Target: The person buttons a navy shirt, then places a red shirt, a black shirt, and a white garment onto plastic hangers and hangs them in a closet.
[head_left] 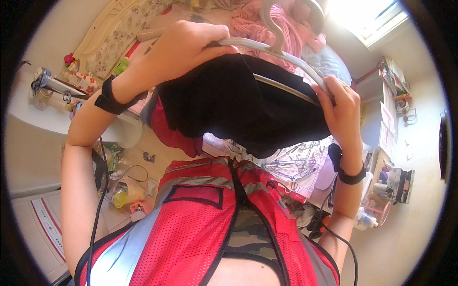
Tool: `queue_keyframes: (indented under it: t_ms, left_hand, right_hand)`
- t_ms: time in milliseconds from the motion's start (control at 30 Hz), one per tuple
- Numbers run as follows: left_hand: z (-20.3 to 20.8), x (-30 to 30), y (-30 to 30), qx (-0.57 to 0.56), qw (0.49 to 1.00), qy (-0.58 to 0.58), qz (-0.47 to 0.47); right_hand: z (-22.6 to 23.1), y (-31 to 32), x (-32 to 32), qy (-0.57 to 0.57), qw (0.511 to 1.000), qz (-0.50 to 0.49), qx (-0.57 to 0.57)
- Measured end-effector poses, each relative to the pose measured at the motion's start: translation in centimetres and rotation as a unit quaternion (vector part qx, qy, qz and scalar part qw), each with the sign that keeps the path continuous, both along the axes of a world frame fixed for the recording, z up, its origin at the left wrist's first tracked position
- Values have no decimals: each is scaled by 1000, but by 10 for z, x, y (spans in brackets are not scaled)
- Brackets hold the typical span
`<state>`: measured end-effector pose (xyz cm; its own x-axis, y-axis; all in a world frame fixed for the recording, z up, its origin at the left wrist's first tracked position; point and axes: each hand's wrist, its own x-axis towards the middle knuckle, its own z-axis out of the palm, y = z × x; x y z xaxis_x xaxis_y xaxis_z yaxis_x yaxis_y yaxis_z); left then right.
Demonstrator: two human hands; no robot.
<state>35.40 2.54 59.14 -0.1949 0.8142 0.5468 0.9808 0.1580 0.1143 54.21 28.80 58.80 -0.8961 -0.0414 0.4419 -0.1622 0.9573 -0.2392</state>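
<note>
A pale plastic clothes hanger is raised in front of me, its hook pointing up and away. At its left shoulder my left hand is closed on the hanger arm, just above the cloth. The right end is gripped by my right hand. A black garment drapes from the hanger between both hands; its exact kind cannot be made out. The hanger's lower bar shows against the black cloth. Dark red fabric hangs at the garment's left, partly hidden behind it.
Beyond lies a bed with pink bedding. Several thin wire hangers are heaped below the garment. A white shelf with small toys stands at left; shelving with books is at right. Cables run along both my arms.
</note>
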Motion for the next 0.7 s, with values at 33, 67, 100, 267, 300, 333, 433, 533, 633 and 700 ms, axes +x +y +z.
queue_keyframes:
  t_ms: [33,67,100,267,300,333,433,533,633,700]
  left_hand:
    - [0,0,-2,-1,1000,-12,-4]
    - [-1,-1,-4,1,1000,-14,0]
    - [-2,-5,-13,10,1000,-9,8]
    - [-36,-25,-58,122,985,-117,21]
    - [-49,-26,-66,135,983,-114,56]
    - [-55,-21,-71,139,976,-156,57]
    - [-99,-19,-115,74,978,-121,155]
    - [-101,17,-158,96,963,-121,222]
    - [-104,49,-206,47,951,-102,289]
    - [-98,73,-230,40,940,-60,334]
  right_hand:
    - [3,-5,-3,48,999,25,0]
    - [7,-7,-3,46,999,29,2]
    - [9,-10,-4,43,999,6,0]
    - [19,-15,-6,58,998,-29,-19]
    - [19,-18,-7,58,998,-21,-18]
    - [19,-20,-7,54,998,-24,-16]
    - [17,-29,-2,29,1000,4,-6]
    - [12,-40,5,-54,995,71,-45]
    - [6,-55,4,-160,974,141,-83]
    - [4,-62,-4,-221,945,226,-88]
